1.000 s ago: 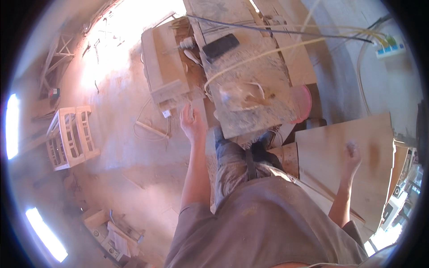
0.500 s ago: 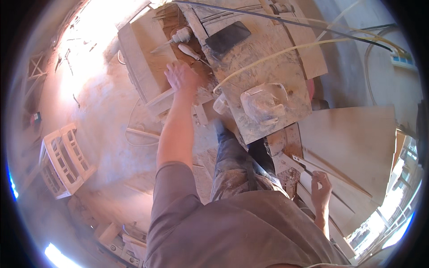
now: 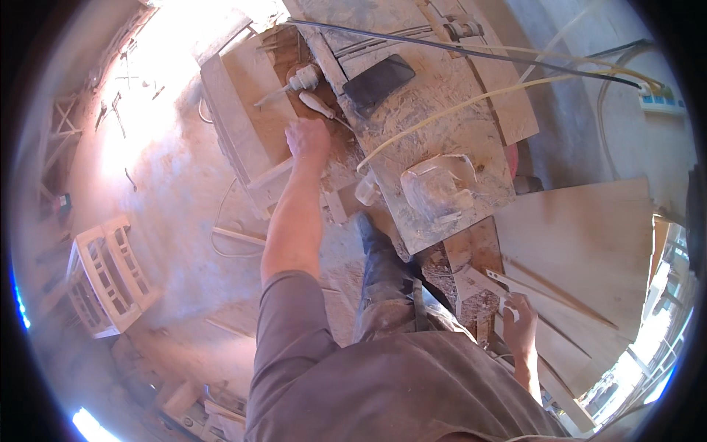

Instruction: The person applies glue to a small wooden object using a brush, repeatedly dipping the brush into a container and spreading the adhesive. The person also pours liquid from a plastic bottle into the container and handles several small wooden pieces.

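My left hand (image 3: pixel 308 138) hung, curled, over the dusty brown wooden tray (image 3: pixel 287 55); the white-handled tool (image 3: pixel 317 104) lay just beyond, likely for easy reach. My right hand (image 3: pixel 520 313) half-closed beside a pale wooden strip (image 3: pixel 504 283): I couldn't tell either grip.

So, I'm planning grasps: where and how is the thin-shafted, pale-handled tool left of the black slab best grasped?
Probably by its thick pale handle, from above and the near side: its top lies bare, a white nozzled object sits just beyond, the thin shaft offers less.
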Tool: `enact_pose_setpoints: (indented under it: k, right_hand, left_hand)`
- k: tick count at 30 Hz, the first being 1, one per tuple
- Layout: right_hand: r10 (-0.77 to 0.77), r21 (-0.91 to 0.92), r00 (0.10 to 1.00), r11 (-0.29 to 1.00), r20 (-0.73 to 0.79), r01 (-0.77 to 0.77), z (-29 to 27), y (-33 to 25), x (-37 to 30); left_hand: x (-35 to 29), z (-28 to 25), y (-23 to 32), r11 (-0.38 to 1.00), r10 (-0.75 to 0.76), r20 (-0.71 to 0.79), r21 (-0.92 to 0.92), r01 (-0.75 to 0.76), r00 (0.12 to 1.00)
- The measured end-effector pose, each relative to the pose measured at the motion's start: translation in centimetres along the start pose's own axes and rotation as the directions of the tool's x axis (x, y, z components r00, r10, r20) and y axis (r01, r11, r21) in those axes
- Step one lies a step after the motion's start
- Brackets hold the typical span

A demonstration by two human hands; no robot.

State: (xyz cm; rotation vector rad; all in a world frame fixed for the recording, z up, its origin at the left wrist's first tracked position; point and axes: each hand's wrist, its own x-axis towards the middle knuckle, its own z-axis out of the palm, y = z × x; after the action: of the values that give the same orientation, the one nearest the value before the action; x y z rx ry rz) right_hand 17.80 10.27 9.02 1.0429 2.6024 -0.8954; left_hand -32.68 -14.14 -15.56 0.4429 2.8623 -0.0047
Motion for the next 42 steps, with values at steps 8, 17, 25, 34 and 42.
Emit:
enact_pose_setpoints:
  k: [8, 17, 25, 34, 42]
  right_hand:
    - [0.022, 0.067, 0.999, 0.997, 0.028, -0.024, 0.7, -2.0, 1.1]
    - [0.143, 0.010, 0.989, 0.990, 0.027, -0.143, 1.8, -0.7, -0.9]
    - [0.252, -0.024, 0.961, 0.968, 0.113, -0.251, 4.7, 0.2, -2.8]
    - [0.141, -0.091, 0.971, 0.988, 0.194, -0.125, 4.5, 0.8, -0.5]
    - [-0.031, 0.011, 0.994, 0.999, 0.103, 0.030, 2.1, -6.2, 6.5]
  left_hand:
    - [-0.9, -2.6, 0.2, 0.983, -0.066, 0.137, -0.162, 0.088, 0.988]
    - [10.2, -2.1, -4.6, 0.834, -0.271, -0.273, -0.545, 0.084, 0.923]
    - [18.9, -1.9, -6.5, 0.952, -0.097, -0.142, -0.303, 0.050, 0.985]
    - [15.6, -5.2, -8.5, 0.704, -0.407, -0.448, -0.710, -0.040, 0.796]
    - [6.3, -8.2, -9.1, 0.515, -0.551, -0.328, -0.857, 0.003, 0.767]
